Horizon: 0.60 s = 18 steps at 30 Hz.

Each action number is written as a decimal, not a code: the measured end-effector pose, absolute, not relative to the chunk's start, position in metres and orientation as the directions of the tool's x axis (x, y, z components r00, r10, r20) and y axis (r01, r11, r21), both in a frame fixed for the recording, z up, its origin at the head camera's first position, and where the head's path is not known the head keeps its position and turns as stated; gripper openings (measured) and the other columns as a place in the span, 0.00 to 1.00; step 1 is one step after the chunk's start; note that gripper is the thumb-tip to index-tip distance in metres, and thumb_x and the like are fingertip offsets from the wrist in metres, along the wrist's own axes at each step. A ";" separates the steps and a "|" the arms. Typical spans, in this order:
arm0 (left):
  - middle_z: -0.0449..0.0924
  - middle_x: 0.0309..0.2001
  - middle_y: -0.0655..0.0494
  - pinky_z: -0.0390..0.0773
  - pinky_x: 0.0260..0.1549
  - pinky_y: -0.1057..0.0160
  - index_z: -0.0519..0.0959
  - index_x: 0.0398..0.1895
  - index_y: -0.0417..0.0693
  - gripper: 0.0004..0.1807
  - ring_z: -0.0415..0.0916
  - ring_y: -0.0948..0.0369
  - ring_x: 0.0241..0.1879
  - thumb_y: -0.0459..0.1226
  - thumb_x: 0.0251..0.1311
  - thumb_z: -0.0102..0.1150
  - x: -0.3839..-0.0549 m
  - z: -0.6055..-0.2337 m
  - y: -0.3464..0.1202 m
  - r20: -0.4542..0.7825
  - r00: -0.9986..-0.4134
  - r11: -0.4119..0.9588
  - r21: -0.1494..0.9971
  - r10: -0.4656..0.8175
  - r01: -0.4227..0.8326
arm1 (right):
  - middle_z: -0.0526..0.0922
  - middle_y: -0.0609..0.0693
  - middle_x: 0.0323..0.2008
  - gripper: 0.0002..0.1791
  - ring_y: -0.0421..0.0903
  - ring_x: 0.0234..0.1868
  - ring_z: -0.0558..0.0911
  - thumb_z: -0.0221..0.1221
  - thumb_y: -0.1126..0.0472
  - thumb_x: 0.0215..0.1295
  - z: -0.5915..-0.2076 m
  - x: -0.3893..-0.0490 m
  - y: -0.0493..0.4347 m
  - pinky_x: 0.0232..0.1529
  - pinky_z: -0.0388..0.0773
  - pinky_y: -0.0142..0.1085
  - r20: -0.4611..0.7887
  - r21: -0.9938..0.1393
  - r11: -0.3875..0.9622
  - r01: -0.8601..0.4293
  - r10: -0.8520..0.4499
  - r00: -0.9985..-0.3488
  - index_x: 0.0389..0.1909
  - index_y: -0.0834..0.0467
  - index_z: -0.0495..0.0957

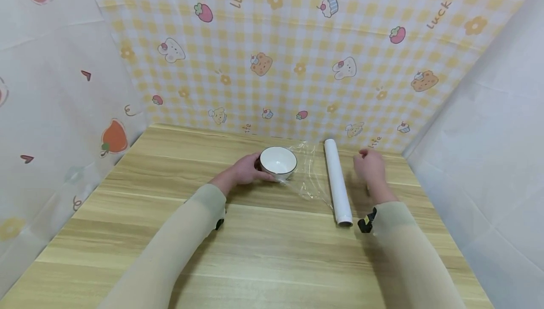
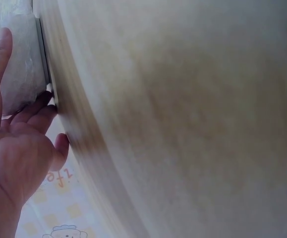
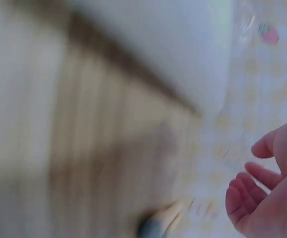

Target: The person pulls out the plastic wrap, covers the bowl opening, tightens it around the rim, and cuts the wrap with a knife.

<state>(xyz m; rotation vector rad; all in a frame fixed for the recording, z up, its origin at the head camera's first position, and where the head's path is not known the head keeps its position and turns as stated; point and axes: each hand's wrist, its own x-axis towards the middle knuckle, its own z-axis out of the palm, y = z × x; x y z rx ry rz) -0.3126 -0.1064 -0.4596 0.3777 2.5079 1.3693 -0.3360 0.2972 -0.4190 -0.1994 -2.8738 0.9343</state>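
Note:
My left hand [image 1: 246,169] holds a white bowl [image 1: 278,161] with a dark rim, thumb along the near side and the other fingers round its left side. The left wrist view shows the bowl [image 2: 24,64] between thumb and fingers, with clear plastic wrap on it. The wrap [image 1: 309,176] stretches from the bowl's right side to a long white roll [image 1: 337,184] lying on the table. Just right of the roll, my right hand [image 1: 369,165] is raised, apart from it. Its fingers [image 3: 242,198] are loosely curled with nothing in them.
The wood-grain table [image 1: 255,252] meets a yellow checked cloth [image 1: 289,87] at the back. White cloths hang on both sides. Partly hidden by the right wrist, a light-brown thing [image 3: 170,215] with a dark end lies on the table.

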 end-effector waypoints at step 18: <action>0.75 0.77 0.43 0.63 0.84 0.45 0.67 0.82 0.40 0.50 0.69 0.46 0.79 0.48 0.61 0.83 -0.310 -0.455 -0.109 -0.111 -0.931 0.529 0.843 0.347 0.097 | 0.63 0.62 0.85 0.30 0.65 0.88 0.56 0.39 0.50 0.90 -0.415 -0.345 0.161 0.88 0.51 0.61 0.001 -0.580 0.716 -0.388 -0.475 -0.880 0.82 0.58 0.69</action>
